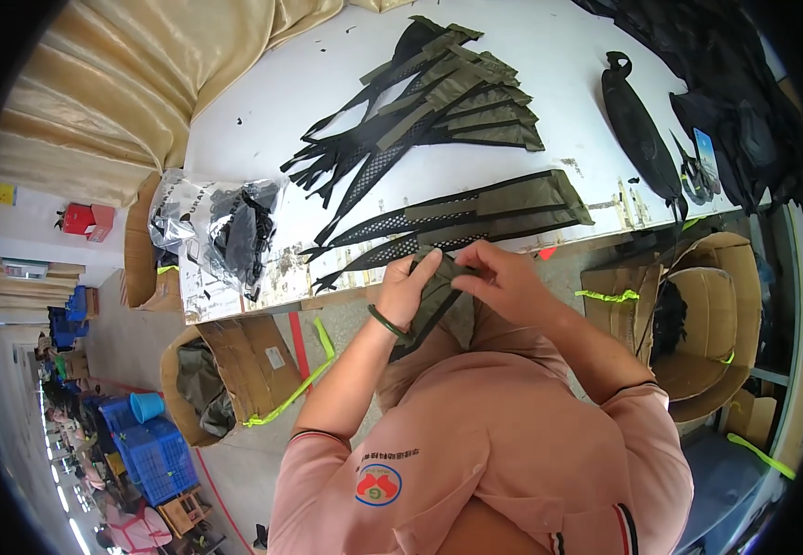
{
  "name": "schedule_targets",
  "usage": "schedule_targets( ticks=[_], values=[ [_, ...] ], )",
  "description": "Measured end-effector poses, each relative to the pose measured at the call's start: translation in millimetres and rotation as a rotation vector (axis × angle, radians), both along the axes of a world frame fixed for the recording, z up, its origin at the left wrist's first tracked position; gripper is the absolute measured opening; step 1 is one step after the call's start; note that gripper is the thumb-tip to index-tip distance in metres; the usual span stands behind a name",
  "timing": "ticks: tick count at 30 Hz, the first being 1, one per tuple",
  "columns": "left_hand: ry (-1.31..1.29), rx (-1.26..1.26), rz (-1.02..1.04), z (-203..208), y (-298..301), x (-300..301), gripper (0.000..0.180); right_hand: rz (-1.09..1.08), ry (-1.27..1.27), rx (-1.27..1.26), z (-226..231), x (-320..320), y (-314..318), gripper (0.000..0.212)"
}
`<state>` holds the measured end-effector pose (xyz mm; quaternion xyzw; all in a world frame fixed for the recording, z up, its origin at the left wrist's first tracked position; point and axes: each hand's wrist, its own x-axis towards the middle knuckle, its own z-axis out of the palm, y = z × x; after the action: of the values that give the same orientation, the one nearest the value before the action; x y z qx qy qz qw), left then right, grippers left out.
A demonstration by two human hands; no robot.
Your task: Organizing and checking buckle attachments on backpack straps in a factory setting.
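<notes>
One olive strap piece (pixel 438 291) is being pinched by the fingers of the left hand (pixel 411 289) and right hand (pixel 503 277) at the tabletop (pixel 568 65) edge; two strap piles (pixel 438 102) are lying stacked, seemingly handled

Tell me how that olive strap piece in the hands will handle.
Probably floppy: the strap bends and droops between the left hand and right hand. Likely light, held by fingertips. Flat webbing, so it shouldn't roll.

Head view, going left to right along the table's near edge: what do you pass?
Clear plastic bag of black parts → left hand → right hand, both on an olive strap piece → open cardboard box.
</notes>
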<state>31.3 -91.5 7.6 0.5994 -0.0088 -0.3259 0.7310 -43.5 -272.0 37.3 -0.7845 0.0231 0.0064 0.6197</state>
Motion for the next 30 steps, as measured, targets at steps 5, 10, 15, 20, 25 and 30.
schedule_targets(
  ticks=[5,10,15,20,25,30],
  values=[
    [-0.016,0.02,-0.078,12.1,-3.4,-3.7,0.023,-0.231,0.082,0.278,-24.8,19.4,-29.8,0.022],
    [-0.267,0.207,-0.397,4.0,3.6,6.2,0.027,0.156,0.051,-0.055,0.1,11.7,-4.5,0.024],
    [-0.512,0.328,-0.819,38.2,43.9,37.6,0.027,-0.396,-0.087,0.033,6.6,14.9,-94.1,0.014],
    [-0.735,0.895,-0.716,46.4,44.1,100.8,0.026,-0.579,0.076,-0.385,-42.4,17.1,-159.1,0.018],
    [-1.115,1.001,-0.217,4.9,1.7,163.8,0.042,-0.58,-0.02,-0.931,-62.0,17.9,-134.8,0.039],
    [-1.049,1.416,-0.256,-25.1,-19.7,212.1,0.044,-0.704,-0.322,-0.811,-29.9,18.3,-117.3,0.029]
  ],
)
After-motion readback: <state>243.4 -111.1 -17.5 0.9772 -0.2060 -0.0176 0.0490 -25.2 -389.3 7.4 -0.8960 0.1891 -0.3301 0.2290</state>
